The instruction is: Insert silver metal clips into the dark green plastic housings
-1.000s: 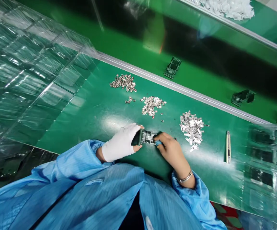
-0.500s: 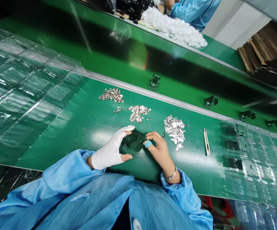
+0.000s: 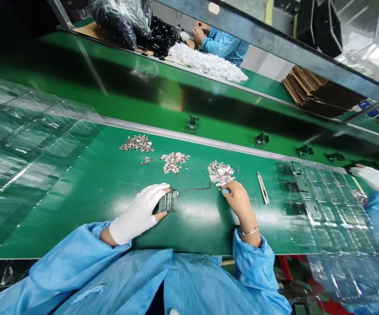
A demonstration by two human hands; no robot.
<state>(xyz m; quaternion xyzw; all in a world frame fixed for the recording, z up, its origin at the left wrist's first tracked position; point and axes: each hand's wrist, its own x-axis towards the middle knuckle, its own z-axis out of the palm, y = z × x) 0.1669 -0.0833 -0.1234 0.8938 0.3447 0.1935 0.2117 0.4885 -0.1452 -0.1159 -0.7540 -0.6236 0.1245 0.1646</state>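
My left hand (image 3: 143, 210), in a white glove with thumb and fingertip bare, grips a small dark green slotted housing (image 3: 168, 201) from its left side, low over the green worktop. Its left part is hidden by the fingers. My right hand (image 3: 237, 199), bare with blue tape on one finger, is at the near edge of a pile of flat silver metal pieces (image 3: 220, 171). Its fingers are drawn together, and whatever is between the tips is hidden. A hex key (image 3: 198, 188) lies between the two hands.
Piles of small metal parts (image 3: 137, 143) and silver bits (image 3: 173, 162) lie beyond my hands. A utility knife (image 3: 263, 188) is to the right. Clear blister trays (image 3: 333, 210) flank both sides. More green housings (image 3: 192, 124) sit on the strip behind. A co-worker's gloved hand (image 3: 376, 177) reaches in at right.
My right hand has left the housing and moved right to the silver pile. My left hand has turned and lowered the housing. The hex key now shows fully, and the view has shifted.
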